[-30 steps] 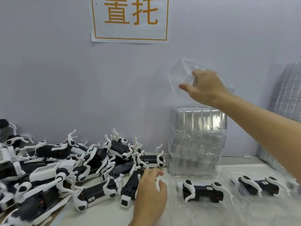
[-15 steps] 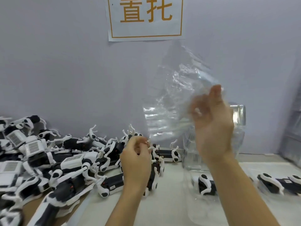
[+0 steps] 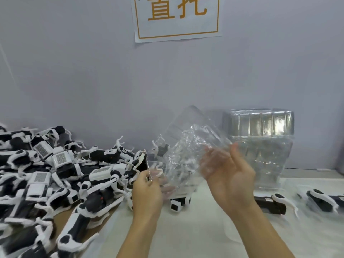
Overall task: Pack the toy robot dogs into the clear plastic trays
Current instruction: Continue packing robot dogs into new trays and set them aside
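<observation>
Nearest the camera, at lower centre, the left hand point(image 3: 147, 190) pinches the lower left corner of a clear plastic tray point(image 3: 186, 151), fingers curled onto its edge. Just right of it the right hand point(image 3: 227, 175) is raised, palm toward the camera, with the tray's right edge lying against its fingers; they are partly curled round that edge, though blur makes the hold hard to read. The tray hangs tilted in the air at the middle of the frame, above the pale surface point(image 3: 195, 235).

The step in hand looks like bringing this tray down for filling. It would go best turned hollow side up and laid flat on the bare patch in front, held only by its rims, since thin plastic buckles easily.

A single toy dog point(image 3: 178, 202) lies right below the tray and may need nudging aside. At lower right, two more dogs point(image 3: 323, 202) appear already packed in trays. The loose pile of toy dogs point(image 3: 55, 174) fills the left side. Further back, at centre right, stands the stack of spare trays point(image 3: 260, 146) against the wall, with a paper sign point(image 3: 176, 17) at top centre.
</observation>
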`<action>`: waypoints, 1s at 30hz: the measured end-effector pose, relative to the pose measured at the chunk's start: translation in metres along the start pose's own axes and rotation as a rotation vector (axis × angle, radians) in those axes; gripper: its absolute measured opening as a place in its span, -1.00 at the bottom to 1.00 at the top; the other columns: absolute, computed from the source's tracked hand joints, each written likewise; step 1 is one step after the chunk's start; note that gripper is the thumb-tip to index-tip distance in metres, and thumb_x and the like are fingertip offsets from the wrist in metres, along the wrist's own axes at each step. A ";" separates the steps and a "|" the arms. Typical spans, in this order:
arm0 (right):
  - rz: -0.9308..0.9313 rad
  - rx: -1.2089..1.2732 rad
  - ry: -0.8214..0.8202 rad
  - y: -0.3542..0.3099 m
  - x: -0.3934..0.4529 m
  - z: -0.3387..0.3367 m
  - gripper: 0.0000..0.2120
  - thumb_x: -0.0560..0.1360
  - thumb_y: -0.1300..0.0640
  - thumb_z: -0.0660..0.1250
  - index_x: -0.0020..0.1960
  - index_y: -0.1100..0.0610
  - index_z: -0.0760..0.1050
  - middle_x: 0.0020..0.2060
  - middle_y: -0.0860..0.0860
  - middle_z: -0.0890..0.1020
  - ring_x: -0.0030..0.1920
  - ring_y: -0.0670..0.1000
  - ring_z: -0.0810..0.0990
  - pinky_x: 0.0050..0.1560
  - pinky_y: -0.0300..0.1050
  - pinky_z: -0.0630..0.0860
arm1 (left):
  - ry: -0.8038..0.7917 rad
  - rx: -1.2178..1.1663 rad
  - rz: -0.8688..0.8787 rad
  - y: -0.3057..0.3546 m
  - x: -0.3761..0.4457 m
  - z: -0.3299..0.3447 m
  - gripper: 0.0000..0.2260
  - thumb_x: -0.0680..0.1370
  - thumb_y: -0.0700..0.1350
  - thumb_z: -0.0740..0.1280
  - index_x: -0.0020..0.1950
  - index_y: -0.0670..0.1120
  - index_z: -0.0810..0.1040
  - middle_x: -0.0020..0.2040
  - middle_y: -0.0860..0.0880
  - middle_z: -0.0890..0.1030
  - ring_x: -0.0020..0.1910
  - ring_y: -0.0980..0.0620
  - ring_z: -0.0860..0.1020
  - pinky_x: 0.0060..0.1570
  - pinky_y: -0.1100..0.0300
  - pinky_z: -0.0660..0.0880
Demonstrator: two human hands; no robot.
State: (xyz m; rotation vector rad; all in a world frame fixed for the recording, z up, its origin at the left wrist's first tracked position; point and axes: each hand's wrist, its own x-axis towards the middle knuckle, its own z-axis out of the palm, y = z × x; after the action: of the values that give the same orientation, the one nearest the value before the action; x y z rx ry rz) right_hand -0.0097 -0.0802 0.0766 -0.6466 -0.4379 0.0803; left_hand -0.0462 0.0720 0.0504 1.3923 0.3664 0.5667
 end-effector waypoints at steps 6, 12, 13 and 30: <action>0.023 -0.181 0.021 0.004 -0.007 0.004 -0.53 0.53 -0.19 0.21 -0.24 0.12 0.69 -0.26 0.04 0.67 -0.18 0.00 0.62 -0.07 -0.10 0.45 | -0.046 0.042 -0.084 -0.022 -0.007 -0.006 -0.83 0.60 -0.35 0.20 -0.05 -0.21 0.58 -0.35 -0.01 0.62 -0.47 0.12 0.61 -0.52 0.23 0.51; -0.071 -0.435 0.101 -0.006 -0.009 0.011 -0.54 0.42 -0.27 0.33 -0.36 0.09 0.67 -0.35 0.04 0.65 -0.33 -0.02 0.58 -0.24 -0.17 0.46 | -0.044 0.145 -0.085 -0.025 -0.005 -0.022 -0.81 0.64 -0.17 0.22 -0.06 -0.12 0.62 -0.08 -0.19 0.66 -0.16 -0.14 0.66 -0.26 0.04 0.60; -0.081 -0.509 0.076 -0.009 -0.010 0.013 -0.53 0.40 -0.29 0.36 -0.35 0.11 0.67 -0.35 0.06 0.64 -0.33 -0.02 0.57 -0.28 -0.20 0.46 | -0.006 0.182 -0.035 -0.021 -0.004 -0.025 -0.82 0.64 -0.16 0.23 -0.07 -0.07 0.61 -0.05 -0.17 0.66 -0.12 -0.11 0.63 -0.16 -0.01 0.59; -0.058 -0.875 -0.062 0.011 -0.005 0.020 -0.61 0.48 -0.20 0.29 -0.15 0.08 0.70 -0.23 0.03 0.72 -0.20 -0.02 0.67 -0.20 -0.27 0.52 | -0.248 0.008 0.381 0.024 -0.021 -0.015 -0.84 0.56 -0.24 0.39 -0.18 -0.07 0.69 -0.29 -0.09 0.69 -0.31 0.06 0.63 -0.25 0.17 0.60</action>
State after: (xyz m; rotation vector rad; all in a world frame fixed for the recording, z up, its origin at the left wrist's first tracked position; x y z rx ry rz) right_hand -0.0222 -0.0614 0.0826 -1.4923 -0.5486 -0.1590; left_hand -0.0753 0.0740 0.0704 1.5301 -0.1006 0.6923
